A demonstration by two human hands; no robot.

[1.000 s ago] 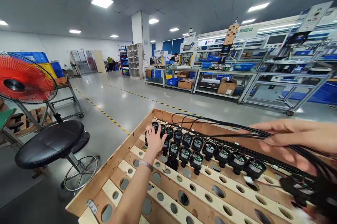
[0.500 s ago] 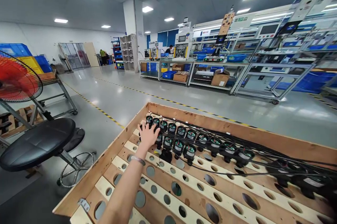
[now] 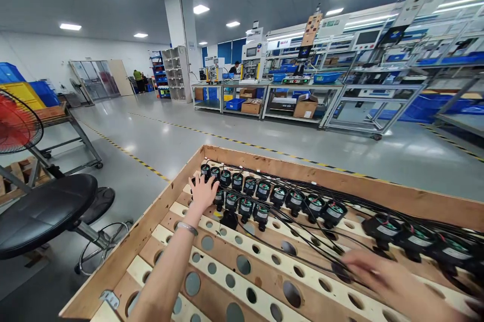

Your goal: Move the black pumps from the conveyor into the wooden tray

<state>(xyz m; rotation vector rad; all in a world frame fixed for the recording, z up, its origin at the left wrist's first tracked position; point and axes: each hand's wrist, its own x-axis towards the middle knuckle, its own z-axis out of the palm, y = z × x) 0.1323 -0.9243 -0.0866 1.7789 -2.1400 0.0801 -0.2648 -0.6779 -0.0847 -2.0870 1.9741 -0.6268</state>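
The shallow plywood crate (image 3: 264,156) with round-holed slats holds rows of small black motors with green labels (image 3: 260,192) and a bundle of black cables (image 3: 378,208) along its far wall. The left hand (image 3: 202,192), fingers spread, rests flat on the motors at the crate's far left corner; the right hand (image 3: 372,269) (blurred) lies low over the slats near the cables, its grip impossible to tell.

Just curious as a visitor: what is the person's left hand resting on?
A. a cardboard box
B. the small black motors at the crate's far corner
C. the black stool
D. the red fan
B: the left hand lies spread on the motors seated in the wooden crate.
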